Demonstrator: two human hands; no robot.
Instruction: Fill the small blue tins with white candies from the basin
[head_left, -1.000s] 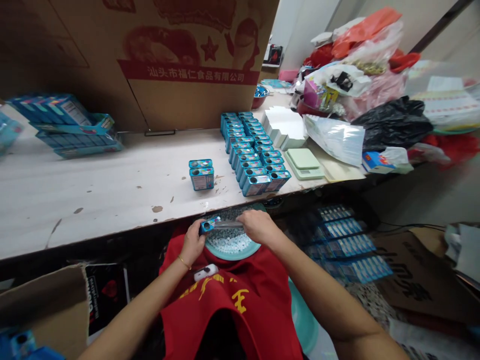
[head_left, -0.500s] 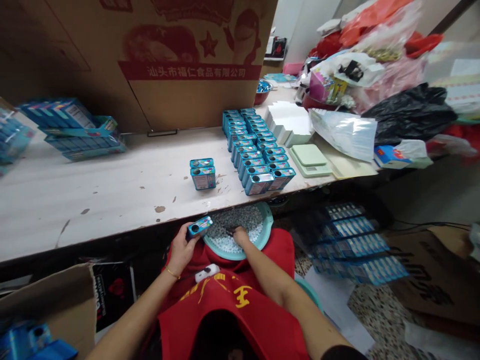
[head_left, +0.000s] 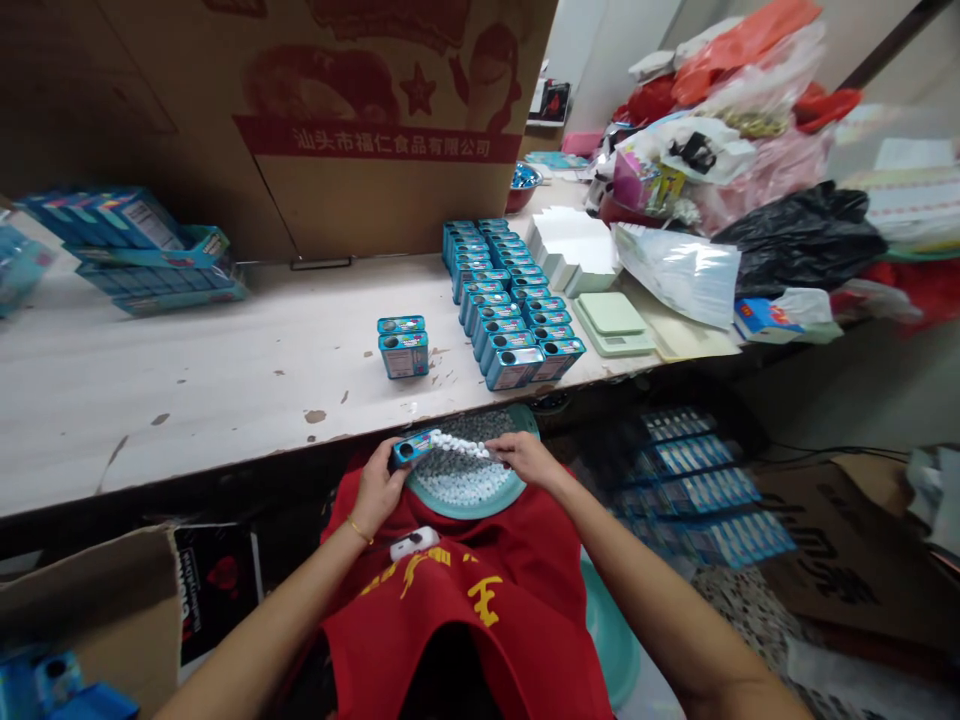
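Note:
My left hand is wrapped round a small blue tin, tilted a little above the left rim of a turquoise basin. Closed on the end of a narrow scoop, my right hand is over the basin's right side. A row of white pellets lies along the scoop and reaches the tin's top at its right end. Many more loose pellets fill the basin, which rests on the lap over a red apron. Most of the scoop is hidden under its load.
Two blue tins stand on the white table; several more stand in rows to the right. Beyond are a pale green scale, white boxes and plastic bags. A large carton blocks the back. Blue packs sit low at right.
My right hand has risen out of the pellets with a loaded scoop and brought it across to the tin. The tin in my left hand has shifted slightly right.

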